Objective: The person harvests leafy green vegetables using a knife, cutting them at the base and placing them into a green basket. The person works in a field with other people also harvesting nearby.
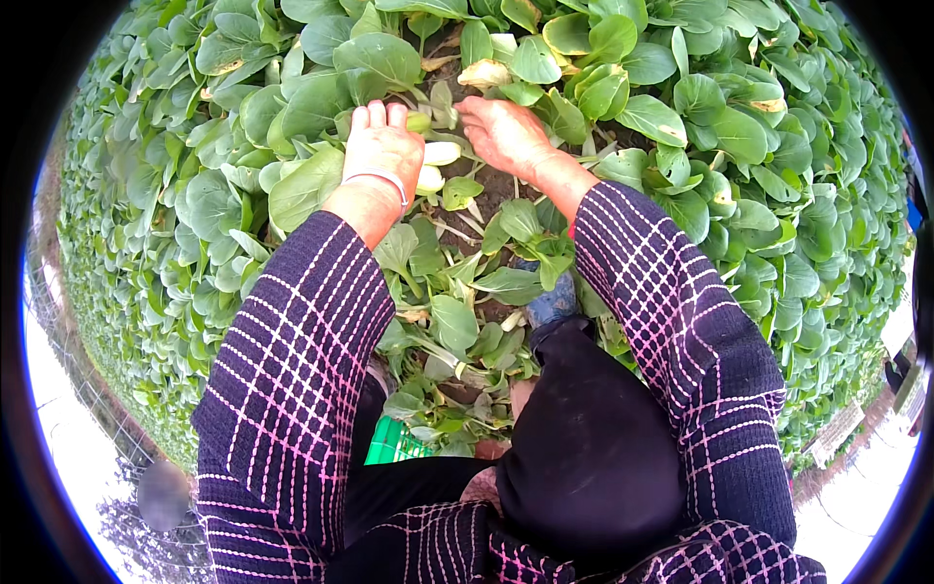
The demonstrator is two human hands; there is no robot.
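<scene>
My left hand (383,146), with a pale bangle at the wrist, is closed over several heads of bok choy. Their pale stem bases (441,153) stick out to the right of the palm, and a broad leaf (310,186) spreads out on its left side. Across a narrow gap, my right hand (507,135) reaches in with bent fingers. Its fingertips are beside a small drooping leaf (442,106); whether they grip it cannot be made out. Around both hands stand leafy bok choy plants (376,62), some with yellowed leaves (485,74).
Loose leaves and stalks (454,325) litter the soil (496,190) between my arms. My blue shoe (552,299) is planted among them. A green plastic crate (398,442) shows below, partly hidden by my leg. Dense plants (737,135) grow on both sides, with wire fencing (109,409) at far left.
</scene>
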